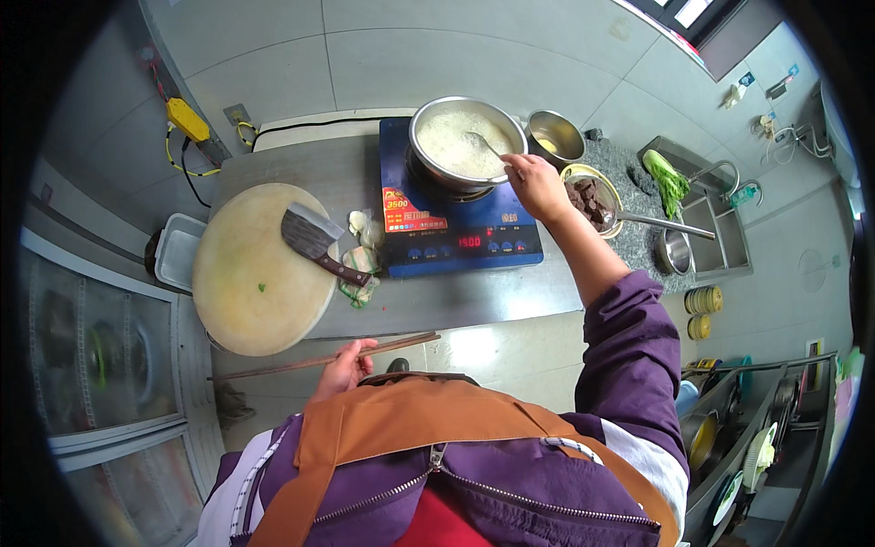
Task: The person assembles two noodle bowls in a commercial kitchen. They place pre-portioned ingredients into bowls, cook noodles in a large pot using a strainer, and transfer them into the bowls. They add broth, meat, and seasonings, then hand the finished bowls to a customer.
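My right hand (540, 185) grips a metal spoon (487, 145); its far end dips into white, foamy liquid in a steel pot (430, 172). The pot stands on a blue induction cooker (474, 228) with a lit red display. Near my body, my left hand (344, 366) is closed around long wooden chopsticks (401, 343), held roughly level in front of the counter's edge. Just right of my right forearm, dark brown chunks (588, 199) lie in a long-handled strainer (661, 223) over a yellow-rimmed bowl (616, 202).
A cleaver (312, 235) lies on the round chopping board (241, 292), its handle over the right edge beside crumpled wrapping (358, 287). A steel bowl (567, 137) stands right of the pot. Leafy greens (670, 185) lie by the sink (726, 239); a small steel bowl (674, 250) sits nearby.
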`<state>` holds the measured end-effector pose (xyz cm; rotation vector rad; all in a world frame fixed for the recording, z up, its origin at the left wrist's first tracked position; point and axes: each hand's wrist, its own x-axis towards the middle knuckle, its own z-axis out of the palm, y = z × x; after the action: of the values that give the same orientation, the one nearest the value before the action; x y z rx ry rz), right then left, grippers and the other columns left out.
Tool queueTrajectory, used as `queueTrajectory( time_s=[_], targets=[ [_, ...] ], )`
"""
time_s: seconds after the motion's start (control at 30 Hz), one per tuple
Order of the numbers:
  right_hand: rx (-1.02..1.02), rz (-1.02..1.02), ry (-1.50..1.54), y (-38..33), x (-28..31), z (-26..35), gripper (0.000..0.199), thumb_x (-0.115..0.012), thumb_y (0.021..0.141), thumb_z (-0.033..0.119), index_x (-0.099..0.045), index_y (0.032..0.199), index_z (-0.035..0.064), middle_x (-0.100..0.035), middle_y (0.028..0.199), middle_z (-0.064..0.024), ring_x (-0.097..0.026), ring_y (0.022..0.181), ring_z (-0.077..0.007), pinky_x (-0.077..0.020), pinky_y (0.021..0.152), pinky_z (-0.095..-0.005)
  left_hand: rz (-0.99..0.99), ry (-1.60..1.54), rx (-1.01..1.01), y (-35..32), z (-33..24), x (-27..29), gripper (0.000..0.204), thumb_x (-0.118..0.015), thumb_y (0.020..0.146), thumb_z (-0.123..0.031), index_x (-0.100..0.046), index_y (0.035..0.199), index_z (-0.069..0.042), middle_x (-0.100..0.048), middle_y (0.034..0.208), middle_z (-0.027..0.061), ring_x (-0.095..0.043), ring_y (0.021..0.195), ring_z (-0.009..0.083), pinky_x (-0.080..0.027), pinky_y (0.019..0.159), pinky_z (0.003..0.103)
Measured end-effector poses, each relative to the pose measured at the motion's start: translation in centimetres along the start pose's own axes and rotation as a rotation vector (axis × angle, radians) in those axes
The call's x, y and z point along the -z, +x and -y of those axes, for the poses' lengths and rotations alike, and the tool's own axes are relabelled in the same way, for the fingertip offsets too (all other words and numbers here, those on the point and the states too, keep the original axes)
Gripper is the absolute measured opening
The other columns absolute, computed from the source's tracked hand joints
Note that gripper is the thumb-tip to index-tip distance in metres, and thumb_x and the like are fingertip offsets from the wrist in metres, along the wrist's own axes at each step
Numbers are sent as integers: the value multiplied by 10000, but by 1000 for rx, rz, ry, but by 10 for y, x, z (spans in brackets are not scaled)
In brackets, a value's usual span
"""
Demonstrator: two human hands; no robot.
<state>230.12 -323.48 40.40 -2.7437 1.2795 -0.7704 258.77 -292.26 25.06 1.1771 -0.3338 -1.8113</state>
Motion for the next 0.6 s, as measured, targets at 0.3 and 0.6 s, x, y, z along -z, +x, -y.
queueTrajectory(
  time_s=[0.3,0.6],
  targets=[
    [-575,-11,591,32,-5,5,260,-449,871,167,-573,965,-41,-617,715,-138,-602,585,-150,-489,562,-262,53,6,25,13,2,1,327,-362,943,-291,-553,1051,-49,-498,688,5,-448,641,89,-400,619,223],
    [-991,-149,1250,38,1,-23,246,-409,874,123,-514,976,-75,-606,822,-198,-613,705,-248,-540,671,-335,7,-17,22,12,-1,11,331,-371,940,-295,-555,1051,-44,-501,688,8,-459,651,91,-407,625,223]
  ],
)
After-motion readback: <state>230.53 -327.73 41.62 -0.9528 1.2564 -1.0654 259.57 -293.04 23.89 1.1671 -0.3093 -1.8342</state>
